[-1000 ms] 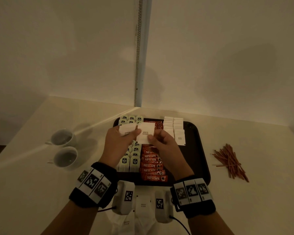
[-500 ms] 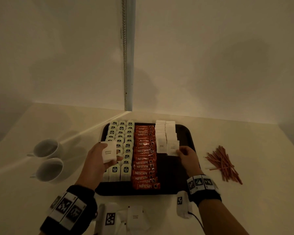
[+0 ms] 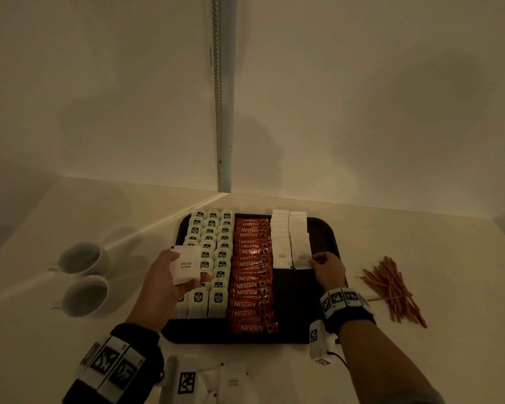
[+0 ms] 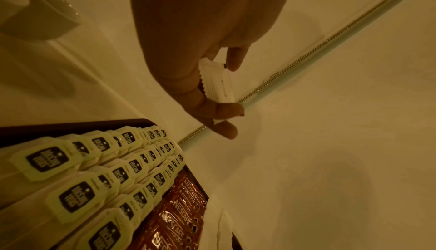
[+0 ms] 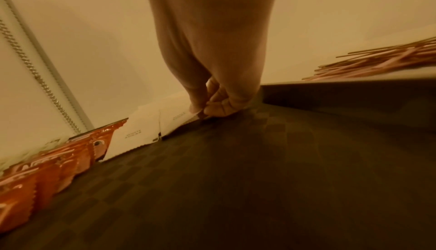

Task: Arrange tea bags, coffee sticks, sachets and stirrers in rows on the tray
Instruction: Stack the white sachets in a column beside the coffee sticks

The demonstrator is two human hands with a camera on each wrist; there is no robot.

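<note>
A dark tray (image 3: 330, 228) holds rows of tea bags (image 3: 212, 243), red coffee sticks (image 3: 252, 275) and white sugar sachets (image 3: 289, 240). My left hand (image 3: 169, 275) hovers over the tea bags and grips a small stack of sugar sachets (image 3: 185, 265), seen edge-on in the left wrist view (image 4: 217, 82). My right hand (image 3: 325, 268) pinches the near right corner of the front sachet (image 3: 302, 258) in the right sachet row; the right wrist view shows the fingertips (image 5: 200, 107) on that sachet (image 5: 177, 121), which lies on the tray. Brown stirrers (image 3: 391, 287) lie in a pile right of the tray.
Two white cups (image 3: 82, 275) stand on the table left of the tray. More loose sachets (image 3: 231, 380) lie on the table at the near edge, in front of the tray. The tray's near right part (image 5: 259, 179) is bare. Walls meet in a corner behind.
My hands have parted: the right one carried a sachet to the right sachet row and set it down there. The left one stayed over the tea bags with the stack.
</note>
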